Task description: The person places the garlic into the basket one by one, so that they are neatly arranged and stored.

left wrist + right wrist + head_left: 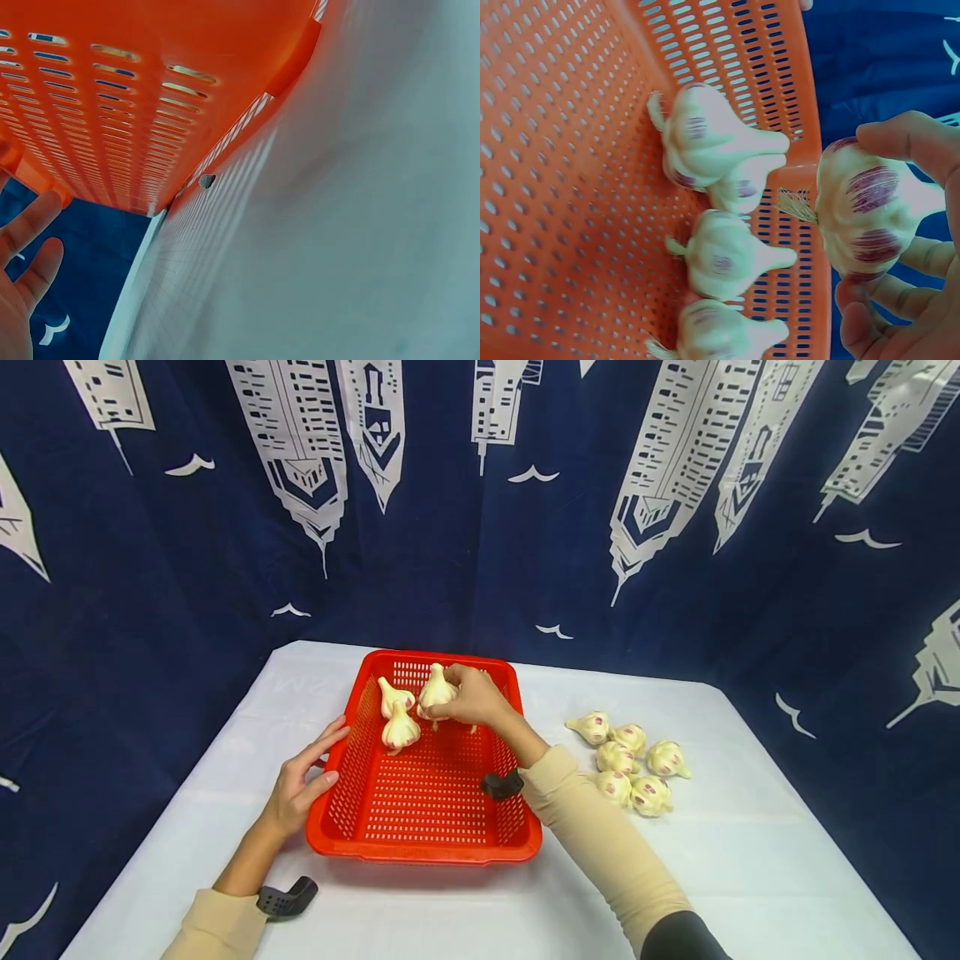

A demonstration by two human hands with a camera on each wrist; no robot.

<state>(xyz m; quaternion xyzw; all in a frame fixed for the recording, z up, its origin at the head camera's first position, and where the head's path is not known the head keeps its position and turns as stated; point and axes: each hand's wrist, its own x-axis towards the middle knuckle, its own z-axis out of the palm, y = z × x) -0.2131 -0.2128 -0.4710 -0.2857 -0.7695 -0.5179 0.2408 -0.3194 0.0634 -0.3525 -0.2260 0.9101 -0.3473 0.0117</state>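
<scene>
Pinching a garlic bulb [436, 695] at the far end of the red basket [427, 814]!
From the head: clamped firmly on that bulb with the right hand [480, 697], just beside other bulbs [401, 731] in the basket; resting the left hand [300, 785] at the left rim; off to the right, six loose bulbs [667, 760] on the white table [750, 860]. From the left wrist: touching the basket with straight, parted fingers [34, 219]. From the right wrist: gripping the bulb from both sides, near four in a row along the slotted wall.

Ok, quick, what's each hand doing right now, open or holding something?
Left hand: open, resting against the red basket.
Right hand: closed, holding a garlic bulb.
</scene>
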